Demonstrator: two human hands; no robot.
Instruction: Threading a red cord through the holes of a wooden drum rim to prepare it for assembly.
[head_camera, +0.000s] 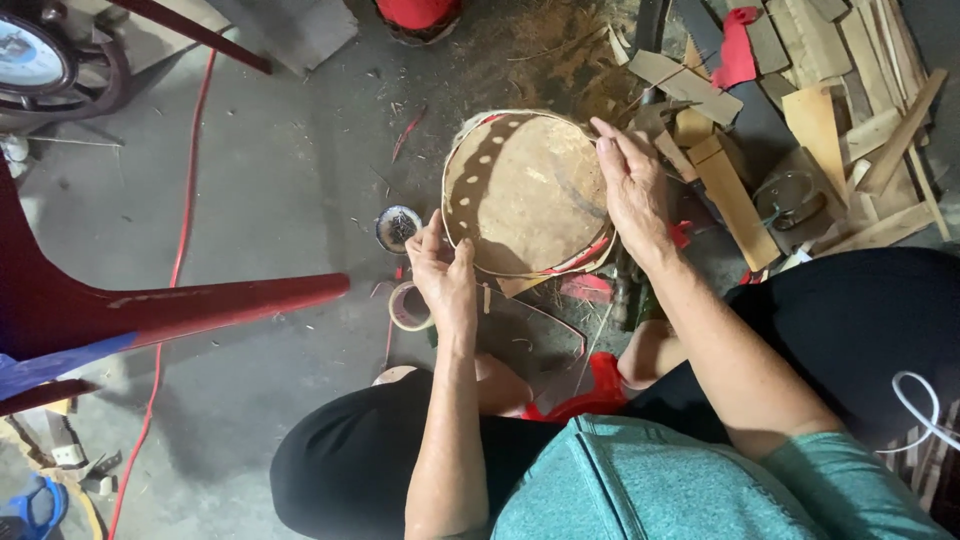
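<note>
I see my left hand (445, 275) pinching the drum (525, 195) rim, fingers closed. My right hand (630, 185) grips its far edge, fingers curled. A tape roll (408, 305) lies just beside the drum.

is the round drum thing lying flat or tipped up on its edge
Tipped up. The round drum frame leans on its edge, its brown face turned toward the camera, with the left hand at its lower rim and the right hand gripping the far side.

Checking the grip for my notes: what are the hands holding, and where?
Both hold the round drum by its rim: left hand at the near-left edge, right hand at the far-right edge.
</note>
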